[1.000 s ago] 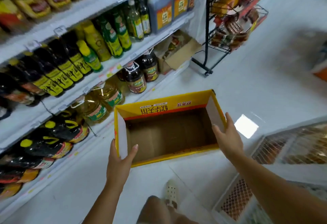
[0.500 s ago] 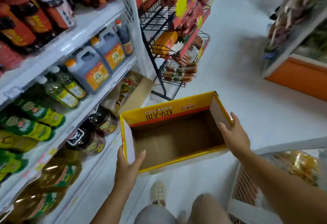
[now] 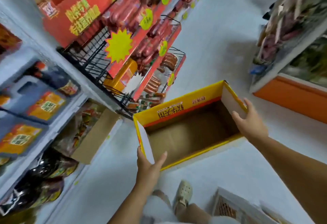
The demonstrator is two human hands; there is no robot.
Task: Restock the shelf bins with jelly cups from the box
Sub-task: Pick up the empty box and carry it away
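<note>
box (yellow, open-topped) gripped at either end by left hand and right hand.

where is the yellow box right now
In the head view the yellow box sits lower centre, held between the left hand and the right hand, just right of the black wire rack.

This is a grocery shop aisle. White shelving down the left of the frame carries rows of labelled jugs. A black wire rack at upper centre holds packaged sausages and yellow starburst price tags. Another goods display lines the right edge, across the white floor.
</note>
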